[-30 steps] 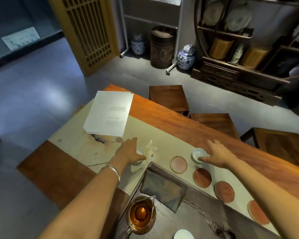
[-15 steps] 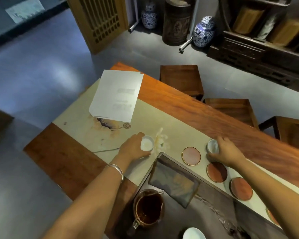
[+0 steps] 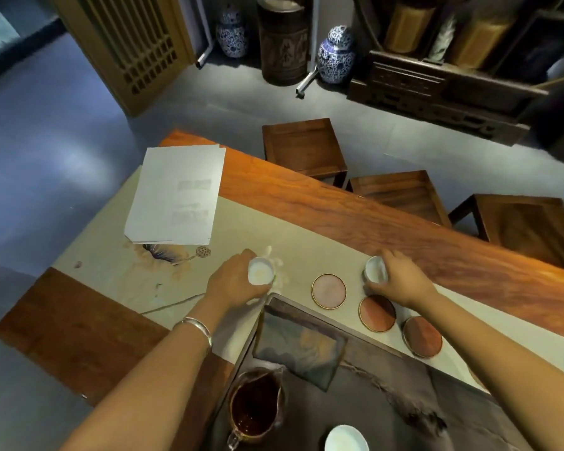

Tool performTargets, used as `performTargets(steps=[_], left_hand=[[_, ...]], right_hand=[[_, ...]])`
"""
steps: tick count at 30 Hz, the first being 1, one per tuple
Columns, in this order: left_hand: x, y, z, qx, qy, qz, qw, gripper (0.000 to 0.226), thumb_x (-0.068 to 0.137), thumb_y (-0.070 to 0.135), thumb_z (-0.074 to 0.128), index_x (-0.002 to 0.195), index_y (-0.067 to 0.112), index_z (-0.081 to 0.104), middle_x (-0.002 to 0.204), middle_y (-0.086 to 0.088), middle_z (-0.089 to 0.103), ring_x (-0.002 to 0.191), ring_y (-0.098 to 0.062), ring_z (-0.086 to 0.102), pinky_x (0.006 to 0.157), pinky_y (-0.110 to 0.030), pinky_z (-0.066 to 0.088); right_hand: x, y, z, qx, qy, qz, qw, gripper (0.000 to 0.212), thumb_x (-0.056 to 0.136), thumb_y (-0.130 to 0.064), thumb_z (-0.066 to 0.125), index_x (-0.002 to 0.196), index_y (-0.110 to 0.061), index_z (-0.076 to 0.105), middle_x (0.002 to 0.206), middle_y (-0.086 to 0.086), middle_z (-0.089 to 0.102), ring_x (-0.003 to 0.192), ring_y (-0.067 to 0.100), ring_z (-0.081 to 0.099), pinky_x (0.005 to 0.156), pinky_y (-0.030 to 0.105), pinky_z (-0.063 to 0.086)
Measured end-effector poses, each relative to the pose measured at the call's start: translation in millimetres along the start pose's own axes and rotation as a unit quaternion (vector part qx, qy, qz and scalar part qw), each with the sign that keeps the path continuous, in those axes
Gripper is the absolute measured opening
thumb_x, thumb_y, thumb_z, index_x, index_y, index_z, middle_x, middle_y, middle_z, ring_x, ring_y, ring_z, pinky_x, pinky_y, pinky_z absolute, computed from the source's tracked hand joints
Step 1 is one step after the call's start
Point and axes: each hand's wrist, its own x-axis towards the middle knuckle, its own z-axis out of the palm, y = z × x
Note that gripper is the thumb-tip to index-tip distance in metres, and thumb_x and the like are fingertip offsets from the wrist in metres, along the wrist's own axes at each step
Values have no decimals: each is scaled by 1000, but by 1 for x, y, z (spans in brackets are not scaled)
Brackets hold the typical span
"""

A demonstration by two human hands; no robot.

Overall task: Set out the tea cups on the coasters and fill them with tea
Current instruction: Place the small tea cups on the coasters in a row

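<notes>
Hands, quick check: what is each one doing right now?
Left hand: holds a white tea cup, fingers curled round it.
Right hand: holds a second white tea cup near the coasters.

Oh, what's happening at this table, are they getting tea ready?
Yes. A person is holding a small white cup in each hand: the left hand grips one cup, the right hand another cup. Three round coasters on the cloth runner are bare. A glass pitcher of dark tea waits on the tea tray, unpoured.
</notes>
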Motion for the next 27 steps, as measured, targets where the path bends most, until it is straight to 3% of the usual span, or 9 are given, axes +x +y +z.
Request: performTargets(steps=[6, 12, 19, 23, 27], left_hand=[[11, 60, 6, -24, -3, 62, 998, 60, 65, 49, 79, 113, 24, 53, 105, 3, 65, 93, -21, 62, 75, -37, 54], [18, 105, 28, -11, -60, 117, 991, 61, 65, 44, 79, 114, 20, 53, 108, -1, 66, 98, -23, 62, 76, -36, 52], [15, 110, 59, 15, -96, 150, 984, 61, 68, 48, 79, 117, 20, 54, 110, -2, 67, 99, -24, 62, 79, -38, 53], [18, 105, 63, 9, -100, 152, 983, 61, 67, 49, 80, 116, 21, 55, 109, 0, 67, 97, -22, 62, 76, -34, 52], [19, 103, 64, 14, -99, 168, 981, 60, 65, 46, 81, 113, 20, 55, 107, 0, 66, 97, -22, 61, 77, -36, 51]], right_hand=[[-30, 8, -9, 19, 23, 13, 999, 53, 84, -41, 72, 121, -11, 50, 123, 12, 55, 113, 35, 53, 81, 36, 45], [-60, 13, 2, 54, 22, 44, 997, 74, 82, -40, 72, 145, -15, 41, 138, 9, 48, 128, 30, 47, 95, 38, 47], [-69, 13, 23, 58, 11, 35, 998, 73, 84, -41, 69, 147, -17, 39, 136, 8, 49, 125, 30, 49, 94, 39, 49], [-72, 11, 30, 55, 15, 34, 998, 69, 86, -50, 62, 145, -21, 40, 133, 6, 51, 124, 27, 50, 92, 42, 51], [-69, 9, 36, 34, -3, 17, 999, 73, 84, -42, 68, 147, -18, 38, 135, 9, 50, 124, 30, 50, 88, 38, 47]])
